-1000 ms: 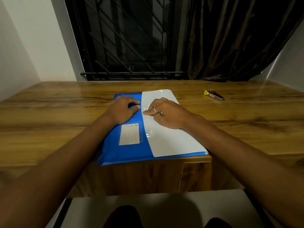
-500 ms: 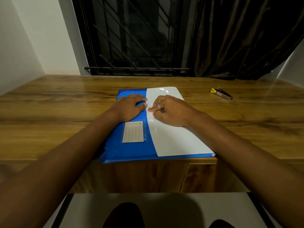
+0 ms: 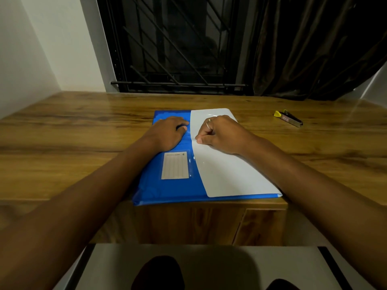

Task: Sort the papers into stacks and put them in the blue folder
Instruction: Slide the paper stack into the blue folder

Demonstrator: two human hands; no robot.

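At the far left a white wall meets the wooden table, whose glossy top runs across the whole view. The left forearm reaches in from the lower left corner, and the left hand rests palm down on the far left part of the blue folder. Its fingers are bent only a little and lie on the blue cover, gripping nothing. The folder lies flat in the middle of the table, its near edge reaching the table's front edge and its far edge pointing toward the window. Just nearer than the left hand, a pale ruled label sits in a clear pocket on the blue cover. Behind the table, above the folder, a dark window grille fills the middle of the background. The right half of the folder is covered by a white flap with rounded corners, which lies over the blue. The right hand sits on the far part of this flap with its fingers curled in, and the thumb and forefinger pinch the flap's left edge, just beside the left hand. A ring shows on one finger of that hand. Further right a dark curtain hangs beside the grille. Below it, well apart from the folder, a small tool with a yellow end lies on the table; what kind of tool it is cannot be told.
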